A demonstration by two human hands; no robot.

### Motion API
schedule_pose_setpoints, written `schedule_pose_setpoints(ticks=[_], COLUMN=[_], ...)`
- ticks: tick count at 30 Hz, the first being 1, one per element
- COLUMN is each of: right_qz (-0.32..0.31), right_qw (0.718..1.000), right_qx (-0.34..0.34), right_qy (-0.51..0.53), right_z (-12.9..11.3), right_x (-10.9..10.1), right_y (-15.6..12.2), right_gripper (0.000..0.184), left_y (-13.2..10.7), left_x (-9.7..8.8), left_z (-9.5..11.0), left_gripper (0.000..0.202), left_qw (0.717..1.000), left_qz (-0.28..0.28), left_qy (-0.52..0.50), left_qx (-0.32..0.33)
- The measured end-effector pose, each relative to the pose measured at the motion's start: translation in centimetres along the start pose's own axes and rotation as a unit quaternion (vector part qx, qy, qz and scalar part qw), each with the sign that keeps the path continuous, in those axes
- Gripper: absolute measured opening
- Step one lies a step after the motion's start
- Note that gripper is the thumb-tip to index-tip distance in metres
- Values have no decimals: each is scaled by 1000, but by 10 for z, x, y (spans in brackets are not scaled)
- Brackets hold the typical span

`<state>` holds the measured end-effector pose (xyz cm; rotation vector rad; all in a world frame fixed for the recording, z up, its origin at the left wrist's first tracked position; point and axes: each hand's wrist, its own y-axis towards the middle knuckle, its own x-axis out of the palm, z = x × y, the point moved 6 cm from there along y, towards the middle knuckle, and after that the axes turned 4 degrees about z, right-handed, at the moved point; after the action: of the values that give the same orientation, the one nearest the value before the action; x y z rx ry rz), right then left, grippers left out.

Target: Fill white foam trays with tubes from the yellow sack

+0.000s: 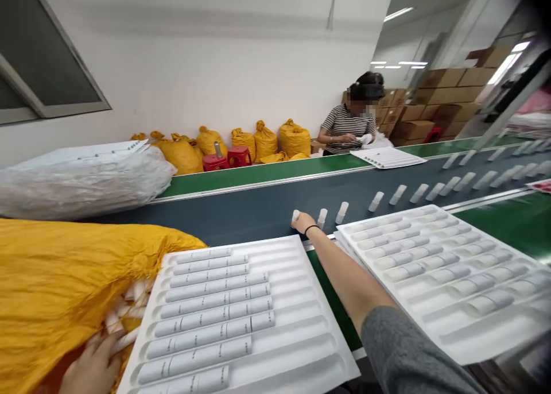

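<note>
One small white tube [295,216] is pinched between the fingers of the right hand [305,221] at the dark belt [241,204], left of a row of upright tubes [342,212]. Near left, the left hand [92,362] is at the mouth of a yellow bag [86,267] among loose tubes [129,339]; from here I can't tell how far its fingers open or what they hold. A white tray [310,325] of printed tubes [198,304] lies between.

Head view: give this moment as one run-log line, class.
left hand: at yellow sack, among white pieces, grip unclear | right hand: gripping white tube at dark belt | tray between hands: partly filled
</note>
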<state>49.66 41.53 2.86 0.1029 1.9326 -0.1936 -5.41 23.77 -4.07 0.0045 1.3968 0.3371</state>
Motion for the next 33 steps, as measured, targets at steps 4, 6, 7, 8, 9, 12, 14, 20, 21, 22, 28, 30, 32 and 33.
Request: schedule_pose_setpoints(ticks=[4,6,7,8,9,12,14,20,21,22,28,30,32,33], right_qz=[-31,-20,-11,-4,-3,-45,-83,-104,-92,-80,-64,-83,-92,-88], right_qw=[998,998,998,998,998,988,972,943,944,946,920,872,833,819], right_qx=[40,43,34,14,-16,-144,-218,-314,-315,-312,-335,-385,-431,-453], right_qy=[-33,-52,-58,-61,-59,-40,-33,-43,-40,-40,193,292,335,341], right_z=[14,14,11,5,-5,-44,-69,-98,-97,-96,-102,-113,-122,-125], right_x=[11,6,2,0,1,20,41,72,69,65,32,22,13,8], right_y=[2,-8,-15,-25,-36,-77,-103,-131,-131,-132,-175,-196,-212,-218], right_gripper=[32,33,34,35,36,28,20,10,12,15,25,26,25,26], left_y=[-2,-5,-7,-10,-13,-23,-33,-62,-66,-70,-87,-91,-95,-97], left_x=[17,13,10,5,-1,-26,-48,-91,-95,-99,-106,-104,-105,-106], left_z=[-10,-2,4,11,17,28,38,93,98,102,148,173,193,199], left_gripper=[31,33,33,32,31,33,34,25,23,22,31,35,38,38], left_qw=[996,993,992,991,990,988,983,938,933,928,924,920,915,914], left_qz=[-44,-44,-38,-28,-16,63,160,283,290,298,191,120,76,63], left_qy=[75,111,123,132,140,142,83,-191,-204,-212,-284,-298,-307,-309], left_qx=[-30,-24,-9,7,17,-15,-35,58,61,63,173,223,251,256])
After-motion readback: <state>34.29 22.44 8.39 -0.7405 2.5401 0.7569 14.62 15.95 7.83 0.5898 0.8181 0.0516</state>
